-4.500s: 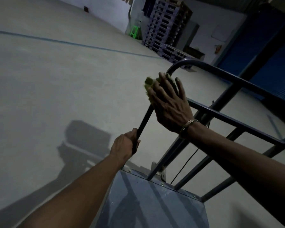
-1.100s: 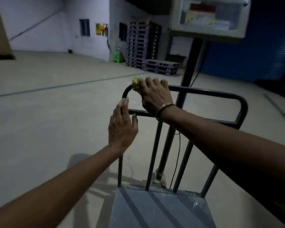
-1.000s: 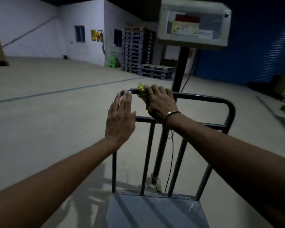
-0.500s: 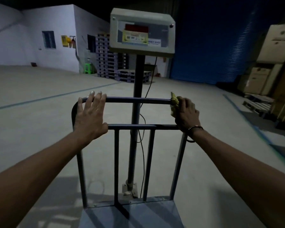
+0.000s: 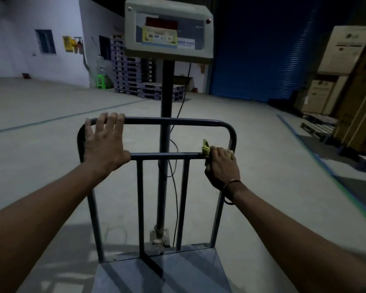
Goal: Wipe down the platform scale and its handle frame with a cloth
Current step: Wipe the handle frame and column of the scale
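Note:
The platform scale's grey metal platform (image 5: 163, 273) lies at the bottom centre. Its dark tubular handle frame (image 5: 173, 122) rises in front of me. Behind the frame a pole carries the display box (image 5: 167, 28). My left hand (image 5: 105, 142) rests with straight fingers over the frame's top-left corner, thumb near the middle crossbar. My right hand (image 5: 222, 168) grips a yellow-green cloth (image 5: 205, 147) against the right end of the middle crossbar, beside the right upright. Most of the cloth is hidden under the hand.
Bare concrete floor surrounds the scale. Stacked pallets (image 5: 131, 70) and a green stool (image 5: 101, 81) stand at the far wall. A blue roller shutter (image 5: 258, 60) is behind right. Tall cardboard boxes (image 5: 347, 66) on pallets line the right side. A cable (image 5: 174, 187) hangs along the pole.
My right hand slid the cloth along the top bar to the right corner, then down to the middle crossbar. My left hand moved up to the top-left corner. The view lifted.

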{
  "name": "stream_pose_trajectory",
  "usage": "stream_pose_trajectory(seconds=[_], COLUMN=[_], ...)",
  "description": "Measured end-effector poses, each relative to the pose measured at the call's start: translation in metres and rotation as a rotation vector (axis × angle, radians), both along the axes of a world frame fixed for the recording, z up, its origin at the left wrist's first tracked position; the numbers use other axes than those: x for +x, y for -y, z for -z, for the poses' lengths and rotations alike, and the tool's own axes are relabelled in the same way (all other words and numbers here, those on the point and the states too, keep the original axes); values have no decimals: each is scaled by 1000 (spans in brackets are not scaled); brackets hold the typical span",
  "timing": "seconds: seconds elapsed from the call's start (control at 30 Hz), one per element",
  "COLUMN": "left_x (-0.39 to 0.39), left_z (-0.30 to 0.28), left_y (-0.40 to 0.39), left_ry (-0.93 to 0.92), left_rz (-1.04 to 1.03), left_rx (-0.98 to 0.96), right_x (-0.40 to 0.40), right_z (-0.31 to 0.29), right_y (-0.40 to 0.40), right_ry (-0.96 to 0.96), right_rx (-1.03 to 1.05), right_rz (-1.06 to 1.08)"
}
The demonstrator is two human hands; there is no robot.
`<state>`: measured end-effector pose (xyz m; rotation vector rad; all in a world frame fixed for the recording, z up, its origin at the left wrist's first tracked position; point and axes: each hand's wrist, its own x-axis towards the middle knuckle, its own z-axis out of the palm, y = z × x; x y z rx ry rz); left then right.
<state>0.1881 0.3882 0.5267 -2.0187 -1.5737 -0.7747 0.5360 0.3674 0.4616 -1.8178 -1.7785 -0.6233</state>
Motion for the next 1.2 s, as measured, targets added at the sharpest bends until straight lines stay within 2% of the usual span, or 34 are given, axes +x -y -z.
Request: stream_pose_trajectory(seconds=[0.07,0.13,0.2,0.37,0.5,0.7,0.8,0.87,1.0,1.1,1.2], left_x=[-1,-5,-13,-50,-64,-64,-61,-60,-54,-46,-45], left_z=[-1,-3,-6,-21,-35,-46,-54,-57,-49,-38,-36], left_y=[1,3,3,6,2,9,16,18,17,17,19], left_ry=[-3,-9,-31,-252,-387,-335,-326,-313,-289,-326,-379], left_rz=[20,42,73,164,221,240,241,234,164,77,38], left_rx=[-1,1,-1,-86,-127,-193,-259,-297,-287,-243,-215], right_x=[-14,-43,-81,-187,-251,-312,-281,-246,-141,-61,-16], right_z=[5,9,10,15,10,8,10,0,1,8,-1], right_y=[-6,-10,-17,-29,-35,-47,-46,-42,-23,-15,-5], right_ry=[-9,35,-27,-105,-36,109,126,125,9,156,247], right_rx=[23,38,27,80,25,-74,18,-12,-21,-41,-101], right_rz=[37,-19,-97,-261,-362,-495,-637,-645,-445,-173,60])
